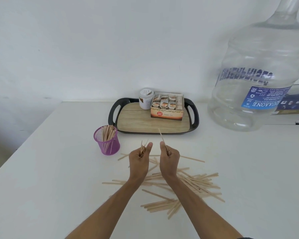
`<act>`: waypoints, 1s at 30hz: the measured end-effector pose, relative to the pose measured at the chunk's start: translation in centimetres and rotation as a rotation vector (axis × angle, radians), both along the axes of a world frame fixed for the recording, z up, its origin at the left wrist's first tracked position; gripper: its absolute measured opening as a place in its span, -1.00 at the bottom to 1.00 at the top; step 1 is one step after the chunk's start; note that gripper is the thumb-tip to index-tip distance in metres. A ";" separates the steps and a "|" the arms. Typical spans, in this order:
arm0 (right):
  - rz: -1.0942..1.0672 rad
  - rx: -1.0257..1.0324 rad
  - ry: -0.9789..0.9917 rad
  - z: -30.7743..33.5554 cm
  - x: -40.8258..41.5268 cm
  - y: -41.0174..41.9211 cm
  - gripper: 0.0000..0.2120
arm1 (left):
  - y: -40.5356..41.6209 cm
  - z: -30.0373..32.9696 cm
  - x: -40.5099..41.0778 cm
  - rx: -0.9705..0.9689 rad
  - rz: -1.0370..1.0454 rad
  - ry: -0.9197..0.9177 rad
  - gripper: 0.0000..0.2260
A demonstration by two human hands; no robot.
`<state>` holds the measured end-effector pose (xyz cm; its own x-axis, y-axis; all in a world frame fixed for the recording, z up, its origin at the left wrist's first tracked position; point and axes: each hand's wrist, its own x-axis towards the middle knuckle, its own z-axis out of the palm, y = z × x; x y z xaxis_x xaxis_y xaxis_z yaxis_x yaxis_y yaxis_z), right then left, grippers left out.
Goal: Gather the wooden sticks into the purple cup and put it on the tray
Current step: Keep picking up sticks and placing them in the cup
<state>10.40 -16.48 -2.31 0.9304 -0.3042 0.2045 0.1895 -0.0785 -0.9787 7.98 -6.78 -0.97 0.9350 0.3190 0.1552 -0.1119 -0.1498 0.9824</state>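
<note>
A purple mesh cup [107, 142] stands on the white table, left of my hands, with several wooden sticks upright inside it. Behind it lies a black tray [136, 120] with a wood-pattern floor. My left hand [140, 158] is closed around a small bundle of sticks that point up. My right hand [169, 156] is fisted on one stick that slants up toward the tray. Many loose wooden sticks [195, 182] lie scattered on the table beneath and to the right of my forearms.
On the tray's back half sit a white jar [145, 99] and a ginger tea box [167, 106]. A large clear water bottle [254, 75] looms at the right. The table edge runs diagonally along the left, and a white wall rises behind.
</note>
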 end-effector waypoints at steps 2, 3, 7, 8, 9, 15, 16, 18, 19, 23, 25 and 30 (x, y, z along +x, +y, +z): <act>0.014 -0.003 0.005 0.0 0.0 0.2 -0.47 | -0.2 0.2 0.2 0.003 0.034 -0.005 -0.50; 0.015 0.000 0.010 0.0 0.0 0.3 -0.47 | -0.3 0.2 0.4 -0.001 0.045 -0.008 -0.49; 0.015 0.002 0.018 0.1 0.5 0.4 -0.47 | -0.1 0.2 1.3 -0.037 0.078 0.004 -0.48; 0.022 -0.005 0.020 -0.1 0.5 0.3 -0.47 | 0.0 0.1 1.3 -0.038 0.085 0.009 -0.48; 0.028 -0.013 0.023 -0.4 0.4 0.3 -0.47 | 0.0 -0.1 1.3 -0.036 0.087 0.012 -0.48; 0.047 -0.010 0.070 -1.6 -0.2 0.2 -0.46 | -0.4 -0.4 1.5 -0.066 0.111 0.016 -0.50; 0.045 -0.006 0.073 -1.6 -0.1 0.2 -0.45 | -0.4 -0.1 1.7 -0.068 0.112 0.015 -0.50; 0.047 -0.006 0.077 -1.5 -0.1 0.1 -0.43 | -0.2 0.5 2.2 -0.076 0.116 0.012 -0.50; 0.043 -0.005 0.078 -1.5 0.0 0.1 -0.42 | 0.0 0.8 2.5 -0.078 0.116 0.015 -0.50; 0.031 0.001 0.072 -1.6 0.0 -0.1 -0.41 | 0.0 0.9 2.9 -0.019 0.101 0.071 -0.50; 0.027 -0.003 0.076 -1.6 0.0 -0.1 -0.41 | -0.2 0.3 2.5 0.016 0.088 0.086 -0.51; 0.020 0.009 0.088 -1.8 -0.2 -0.1 -0.40 | -0.7 -1.1 2.0 -0.017 0.096 0.078 -0.53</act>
<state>10.25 -16.58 -4.08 0.9505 -0.2868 0.1191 0.1041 -0.0672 -0.9923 10.02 -7.48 -2.07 0.9089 0.4100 0.0767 -0.0206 -0.1394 0.9900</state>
